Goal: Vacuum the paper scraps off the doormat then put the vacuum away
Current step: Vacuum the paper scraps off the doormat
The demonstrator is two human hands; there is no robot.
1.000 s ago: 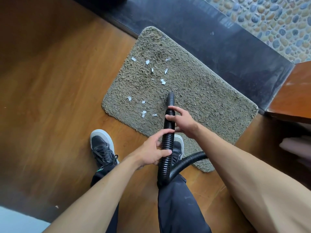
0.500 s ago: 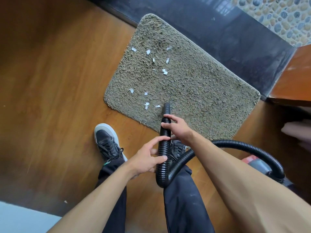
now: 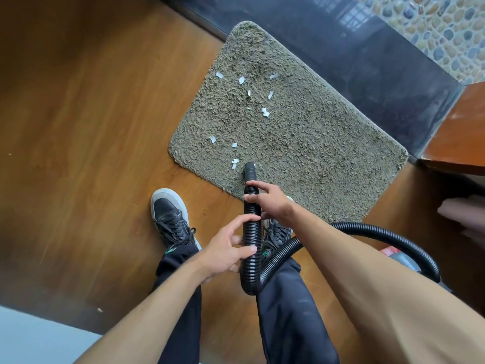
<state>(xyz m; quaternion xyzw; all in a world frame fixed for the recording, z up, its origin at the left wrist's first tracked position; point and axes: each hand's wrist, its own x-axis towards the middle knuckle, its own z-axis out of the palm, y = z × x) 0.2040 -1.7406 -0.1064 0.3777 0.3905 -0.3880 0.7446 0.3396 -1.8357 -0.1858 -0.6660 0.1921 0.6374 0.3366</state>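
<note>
— On the wooden floor [image 3: 78, 127], what lies there?

— A shaggy grey-brown doormat [image 3: 301, 153], set at a slant, its far edge against a dark stone step [image 3: 367, 61]. Beyond the step is a strip of pebbles [image 3: 433, 27].

— And the paper scraps?

— White paper scraps [image 3: 265, 112] are scattered over the left half of the doormat, some near the far corner, some near the near edge. Two or three lie just beside the nozzle.

— Where is the nozzle?

— The smooth black nozzle [image 3: 250, 170] at the end of the ribbed black hose [image 3: 251, 232] rests on the doormat close to its near edge, pointing away from the person.

— How are the hands placed?

— The right hand [image 3: 270, 203] is closed around the hose just behind the nozzle, forefinger stretched along the top. The left hand [image 3: 225, 252] grips the hose lower down, thumb and fingers wrapped round it.

— Where does the hose go?

— It bends back below the left hand, passes under the right forearm and arcs to the right, towards a red and grey vacuum body [image 3: 401, 258] partly hidden at the frame's edge.

— Anything else?

— A black shoe [image 3: 172, 219] with a white sole stands on the floor left of the doormat; the other shoe [image 3: 278, 229] is mostly hidden behind the hose, at the doormat's edge. Wooden furniture [image 3: 462, 132] shows at the right.
</note>
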